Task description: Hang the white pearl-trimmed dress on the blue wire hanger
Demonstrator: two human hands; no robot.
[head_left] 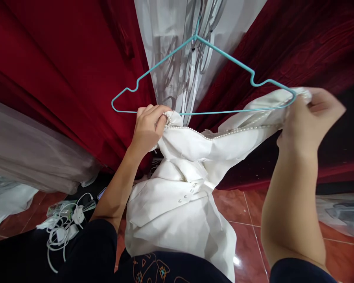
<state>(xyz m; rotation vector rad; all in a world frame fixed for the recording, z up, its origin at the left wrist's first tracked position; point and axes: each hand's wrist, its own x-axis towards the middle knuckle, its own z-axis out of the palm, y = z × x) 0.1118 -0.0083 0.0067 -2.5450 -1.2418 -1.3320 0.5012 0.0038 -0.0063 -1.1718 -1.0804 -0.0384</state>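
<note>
Head view: a white fabric dress (179, 212) trimmed with pearl-like beads hangs stretched between two hands above a reddish tiled floor (247, 243). The left hand (149, 125) grips its beaded edge at one side; the right hand (305, 120) pinches the opposite side, beside the right end of a thin light-blue clothes hanger (195, 37).
</note>
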